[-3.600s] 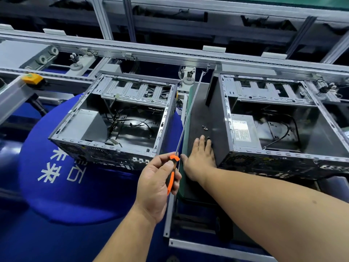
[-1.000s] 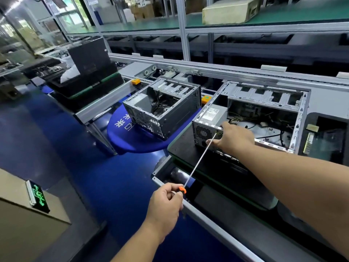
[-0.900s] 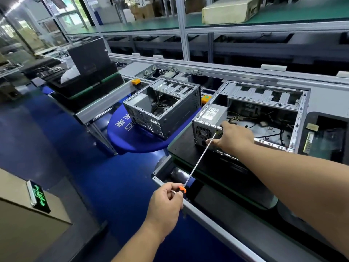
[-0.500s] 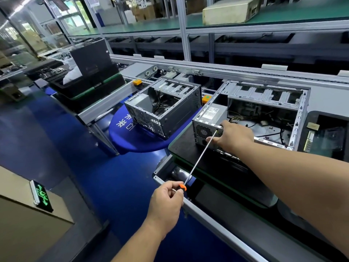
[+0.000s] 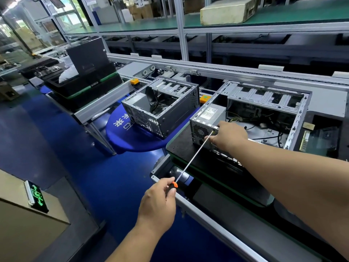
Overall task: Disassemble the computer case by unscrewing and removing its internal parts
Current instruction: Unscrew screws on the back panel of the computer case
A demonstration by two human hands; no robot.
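Note:
An open grey computer case (image 5: 300,103) lies on a black pallet (image 5: 181,142), its power supply (image 5: 209,118) in the near left corner. My left hand (image 5: 158,203) is closed around the orange handle of a long thin screwdriver (image 5: 194,155). The tip of the shaft meets the rear panel of the case beside the power supply fan grille. My right hand (image 5: 229,136) rests on the rear edge of the case, fingers pinched around the shaft near its tip. Loose cables lie inside the case.
A second open case (image 5: 162,108) stands on a round blue table (image 5: 132,137) to the left. Black trays (image 5: 85,82) sit further left on the conveyor. An aluminium rail (image 5: 217,224) runs along the near edge. A dark tray (image 5: 321,140) lies right of the case.
Since 3.6 s ago my view has swung left and the screwdriver tip has come to the case's rear panel. Over the last second the hands hardly move; the left hand shifts slightly on the handle.

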